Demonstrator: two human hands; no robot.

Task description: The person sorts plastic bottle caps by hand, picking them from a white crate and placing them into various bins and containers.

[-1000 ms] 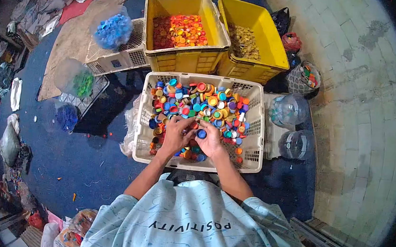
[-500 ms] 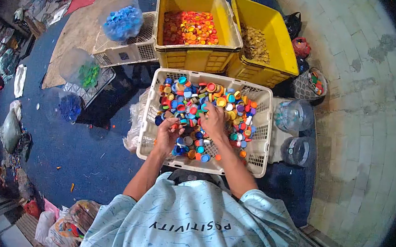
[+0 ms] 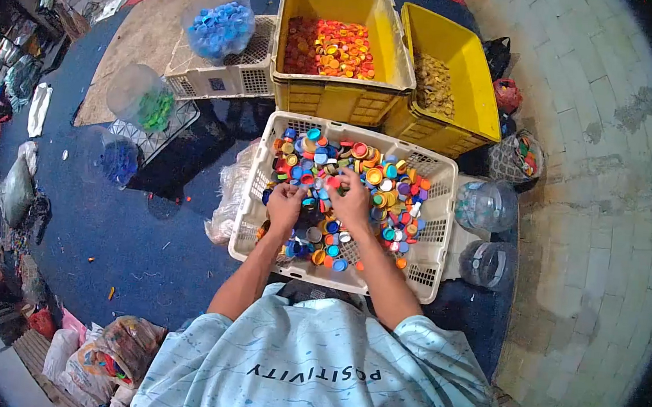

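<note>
Your right hand (image 3: 351,202) pinches a red cap (image 3: 333,181), facing unclear; your left hand (image 3: 286,206) curls, contents hidden. The crate (image 3: 443,190) lies crosswise, yellow bins (image 3: 336,100) beyond.

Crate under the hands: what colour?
The crate is off-white; it shows best in the head view, the only one.

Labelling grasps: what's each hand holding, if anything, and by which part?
Right hand: a red cap, seemingly by its rim. Left hand: can't tell whether it holds anything; its grip is hidden.
</note>
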